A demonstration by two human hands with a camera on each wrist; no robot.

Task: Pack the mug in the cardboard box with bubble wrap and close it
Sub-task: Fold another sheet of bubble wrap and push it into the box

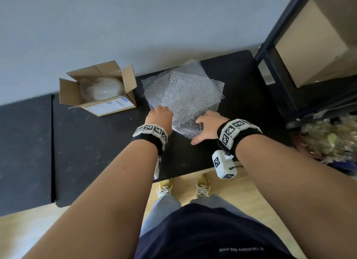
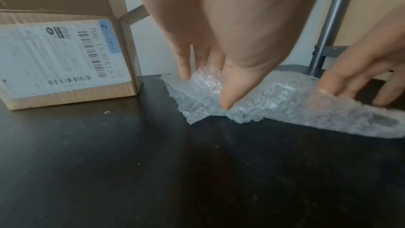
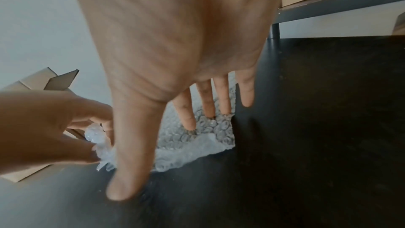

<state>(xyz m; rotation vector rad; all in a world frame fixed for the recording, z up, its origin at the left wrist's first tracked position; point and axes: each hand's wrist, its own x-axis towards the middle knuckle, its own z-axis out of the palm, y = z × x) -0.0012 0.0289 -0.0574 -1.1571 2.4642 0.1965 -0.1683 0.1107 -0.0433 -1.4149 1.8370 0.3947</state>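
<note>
The open cardboard box (image 1: 100, 106) stands at the back left of the black table, with a rounded bubble-wrapped bundle (image 1: 101, 89) inside; no bare mug shows. Several bubble wrap sheets (image 1: 189, 88) lie overlapped to the right of the box. My left hand (image 1: 160, 112) pinches the near left edge of the top sheet (image 2: 274, 96) between thumb and fingers (image 2: 185, 68), lifting it slightly. My right hand (image 1: 202, 127) lies spread with straight fingers (image 3: 188, 117) resting on the near right part of that sheet (image 3: 210, 141). The box's labelled side (image 2: 65, 58) faces my left wrist.
A black metal shelf frame (image 1: 280, 69) holding a large cardboard box (image 1: 313, 46) stands at the right, close to the table's end. A plant pot (image 1: 332, 139) sits below it. The grey wall (image 1: 135, 27) runs behind the black table (image 1: 96, 152).
</note>
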